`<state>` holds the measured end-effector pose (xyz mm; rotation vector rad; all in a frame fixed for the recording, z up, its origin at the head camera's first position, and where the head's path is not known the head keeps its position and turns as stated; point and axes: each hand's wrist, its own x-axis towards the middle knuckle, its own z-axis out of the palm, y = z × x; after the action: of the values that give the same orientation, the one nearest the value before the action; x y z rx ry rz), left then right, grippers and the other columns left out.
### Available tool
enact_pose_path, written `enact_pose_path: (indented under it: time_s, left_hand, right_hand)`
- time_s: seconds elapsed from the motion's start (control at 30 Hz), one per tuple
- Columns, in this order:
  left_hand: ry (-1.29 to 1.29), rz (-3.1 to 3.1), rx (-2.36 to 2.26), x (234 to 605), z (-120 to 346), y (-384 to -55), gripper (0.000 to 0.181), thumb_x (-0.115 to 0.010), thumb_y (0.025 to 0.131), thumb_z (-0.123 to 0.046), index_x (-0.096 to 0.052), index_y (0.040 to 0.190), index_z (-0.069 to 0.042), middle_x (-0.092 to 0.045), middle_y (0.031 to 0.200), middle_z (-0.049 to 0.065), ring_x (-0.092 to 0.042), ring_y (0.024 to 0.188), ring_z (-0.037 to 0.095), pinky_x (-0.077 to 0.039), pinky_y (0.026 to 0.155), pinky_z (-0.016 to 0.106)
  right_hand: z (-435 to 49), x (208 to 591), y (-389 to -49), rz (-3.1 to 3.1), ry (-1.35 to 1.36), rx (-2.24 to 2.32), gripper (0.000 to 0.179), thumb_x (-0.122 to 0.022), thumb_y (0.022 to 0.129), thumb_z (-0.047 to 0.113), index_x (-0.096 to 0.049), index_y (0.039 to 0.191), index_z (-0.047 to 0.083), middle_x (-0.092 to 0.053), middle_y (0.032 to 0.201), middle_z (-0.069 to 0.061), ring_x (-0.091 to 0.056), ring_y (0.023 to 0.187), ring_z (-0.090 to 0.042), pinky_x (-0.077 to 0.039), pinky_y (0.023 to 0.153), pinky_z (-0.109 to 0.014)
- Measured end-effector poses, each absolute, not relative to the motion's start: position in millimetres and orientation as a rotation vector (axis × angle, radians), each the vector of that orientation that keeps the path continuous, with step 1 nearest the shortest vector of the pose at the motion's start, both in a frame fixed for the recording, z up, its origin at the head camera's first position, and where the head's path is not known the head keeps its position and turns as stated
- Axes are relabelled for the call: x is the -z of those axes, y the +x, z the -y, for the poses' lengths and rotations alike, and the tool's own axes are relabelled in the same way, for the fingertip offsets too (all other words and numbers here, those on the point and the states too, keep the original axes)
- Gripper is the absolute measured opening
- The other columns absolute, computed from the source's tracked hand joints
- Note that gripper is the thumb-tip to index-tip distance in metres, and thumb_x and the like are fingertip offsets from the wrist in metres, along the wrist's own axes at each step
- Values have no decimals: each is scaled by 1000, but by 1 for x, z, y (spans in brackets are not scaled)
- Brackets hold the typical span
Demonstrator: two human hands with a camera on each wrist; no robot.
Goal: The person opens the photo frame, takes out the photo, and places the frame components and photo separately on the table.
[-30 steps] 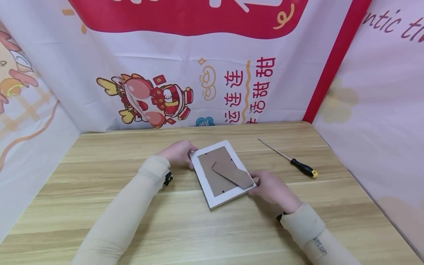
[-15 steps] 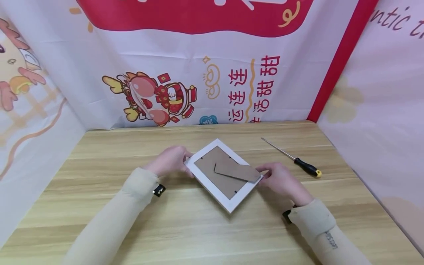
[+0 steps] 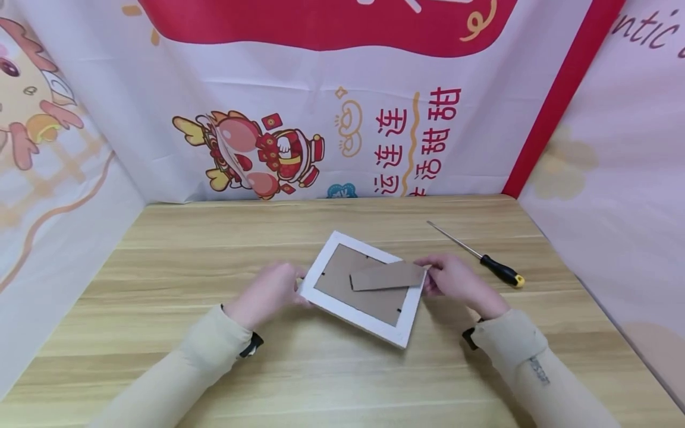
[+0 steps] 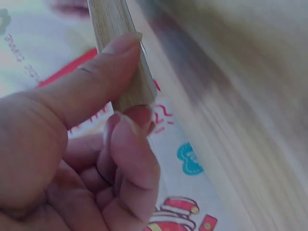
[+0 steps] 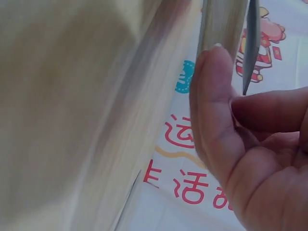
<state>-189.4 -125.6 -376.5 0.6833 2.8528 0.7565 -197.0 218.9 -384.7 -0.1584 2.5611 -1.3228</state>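
A picture frame (image 3: 353,312) lies back side up between my hands, with a white border and a brown backing board (image 3: 337,261). Its brown easel leg (image 3: 387,277) slants toward the right corner. My left hand (image 3: 270,294) pinches the left corner. In the left wrist view, thumb and fingers hold the wood-toned edge of the frame (image 4: 115,29). On the opposite corner, by the wide end of the leg, my right hand (image 3: 457,279) grips between thumb and fingers. The right wrist view shows the fingers on the frame's side (image 5: 222,24). The front face is hidden.
A screwdriver (image 3: 500,270) with a black and yellow handle lies on the wooden table (image 3: 214,238), right of and behind the right hand. Printed cloth hangs (image 3: 299,77) at the back and on both sides.
The frame has turned counterclockwise in the head view. My left hand has come nearer and slightly left, while the right hand has moved a little up and right. The screwdriver stays on the table.
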Motion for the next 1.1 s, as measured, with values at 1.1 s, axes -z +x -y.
enact_pose_path:
  time_s: [1.1]
  left_hand:
    - [692, -3074, -403, 400, 98, -156, 57, -92, 62, -44, -43, 51, -18, -37, 51, -8, -35, 48, 10, -35, 41, 29]
  right_hand:
    - [-196, 392, -270, -2691, -163, 713, 47, -41, 86, -6, -66, 125, 5, -62, 120, -15, -60, 72, -20, -48, 58, -29]
